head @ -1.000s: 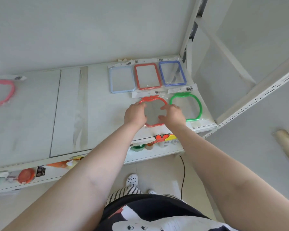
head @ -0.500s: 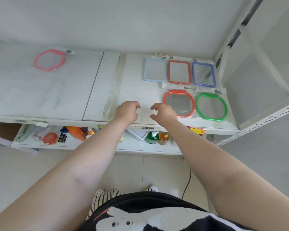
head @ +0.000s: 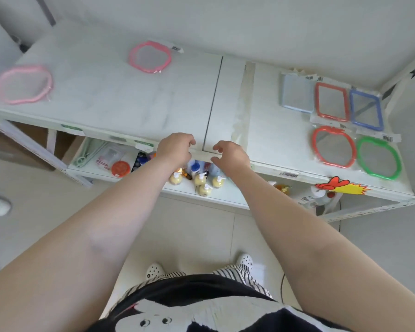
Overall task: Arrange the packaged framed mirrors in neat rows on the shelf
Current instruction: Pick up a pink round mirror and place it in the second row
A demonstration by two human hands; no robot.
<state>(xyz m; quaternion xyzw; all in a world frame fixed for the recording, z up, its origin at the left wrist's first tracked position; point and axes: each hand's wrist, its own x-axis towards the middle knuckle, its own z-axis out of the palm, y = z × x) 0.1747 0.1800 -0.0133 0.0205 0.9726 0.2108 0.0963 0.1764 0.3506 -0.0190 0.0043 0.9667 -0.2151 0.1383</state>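
At the shelf's right end lie five packaged mirrors in two rows: a light blue rectangular one point(head: 297, 94), a red rectangular one point(head: 331, 101), a dark blue rectangular one point(head: 365, 109), a red apple-shaped one point(head: 332, 146) and a green apple-shaped one point(head: 378, 157). Two pink apple-shaped mirrors lie apart on the left, one point(head: 150, 57) near the back and one point(head: 24, 84) at the far left. My left hand point(head: 175, 147) and my right hand point(head: 230, 154) hover over the front edge of the white shelf point(head: 120, 97), fingers curled apart, holding nothing.
Below the shelf's front edge a lower shelf point(head: 216, 195) holds several pump bottles point(head: 203, 182), a red-lidded jar point(head: 120, 168) and packets. A yellow-red sticker point(head: 340, 186) hangs at the front right. A metal upright point(head: 403, 77) bounds the right end. Tiled floor lies under me.
My hands let go of the red apple-shaped mirror beside the green one and moved left along the front edge. The view swung left, bringing both pink mirrors into sight.
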